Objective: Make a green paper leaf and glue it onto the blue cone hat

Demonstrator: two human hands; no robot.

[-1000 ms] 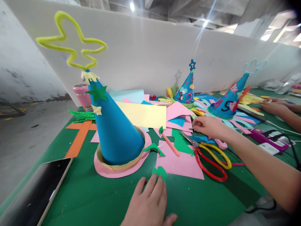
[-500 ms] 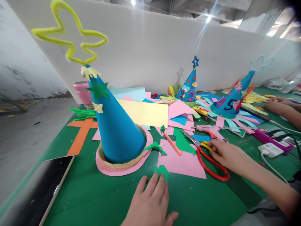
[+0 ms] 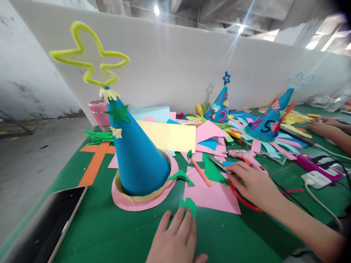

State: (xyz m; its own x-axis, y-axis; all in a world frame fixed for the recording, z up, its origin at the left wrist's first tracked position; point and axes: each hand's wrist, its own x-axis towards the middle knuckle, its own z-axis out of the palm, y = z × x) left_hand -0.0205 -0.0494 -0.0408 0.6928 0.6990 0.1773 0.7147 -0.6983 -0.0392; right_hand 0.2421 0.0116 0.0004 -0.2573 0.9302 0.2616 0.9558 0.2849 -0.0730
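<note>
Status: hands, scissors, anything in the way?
Left hand: on green rounded paper cutout. Right hand: on red-handled metal scissors. Pink glue gun just beyond, possibly crowding.

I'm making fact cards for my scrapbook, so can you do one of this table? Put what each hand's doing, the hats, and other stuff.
Left hand: fingertips on a small green paper shape
Right hand: on the scissors; its grip is partly hidden
Nearest hat: big blue hat with a pink brim
Farther hats: star-topped hat; hat with a 5
Beyond the scissors: pink glue gun
Left side: phone
Someone else: hands at far right
</note>
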